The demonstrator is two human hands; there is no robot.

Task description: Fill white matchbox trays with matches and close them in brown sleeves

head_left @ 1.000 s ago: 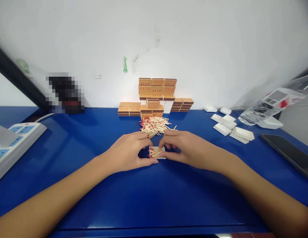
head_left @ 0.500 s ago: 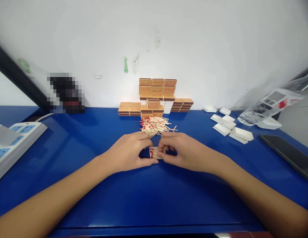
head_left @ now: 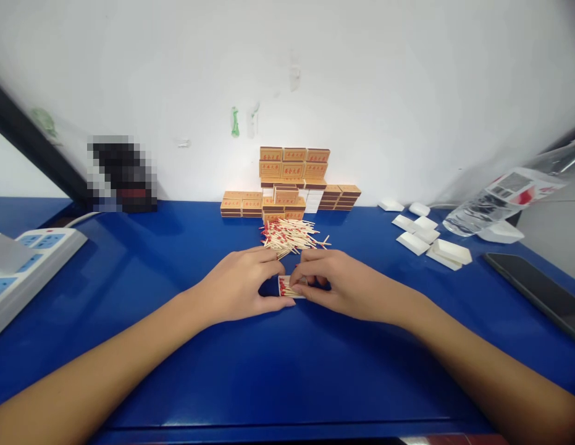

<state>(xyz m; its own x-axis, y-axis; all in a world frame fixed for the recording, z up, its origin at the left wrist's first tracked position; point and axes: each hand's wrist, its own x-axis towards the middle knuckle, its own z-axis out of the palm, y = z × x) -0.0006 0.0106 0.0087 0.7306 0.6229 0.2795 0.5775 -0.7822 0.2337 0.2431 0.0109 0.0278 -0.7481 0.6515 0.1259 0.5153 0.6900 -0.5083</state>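
A small white matchbox tray [head_left: 302, 297] lies on the blue table with red-tipped matches [head_left: 286, 287] in it. My left hand [head_left: 243, 283] curves round its left end, thumb along the near side and index finger at the far corner, holding it. Over the tray's right part, my right hand [head_left: 343, 281] has thumb and index finger pinched together at the matches. Its fingers hide that end, and how many matches they grip is unclear. Just beyond both hands, a loose heap of matches [head_left: 291, 233] spreads across the table.
Stacked matchboxes [head_left: 294, 168] stand against the wall behind the heap. To the right lie several white trays [head_left: 413, 243], a plastic bottle [head_left: 482, 207] and a black phone [head_left: 537, 290]. A white power strip [head_left: 41, 272] sits at the left.
My right thumb and index finger have shifted slightly left over the tray and closed nearer the match heads. My left hand has stayed at the tray.
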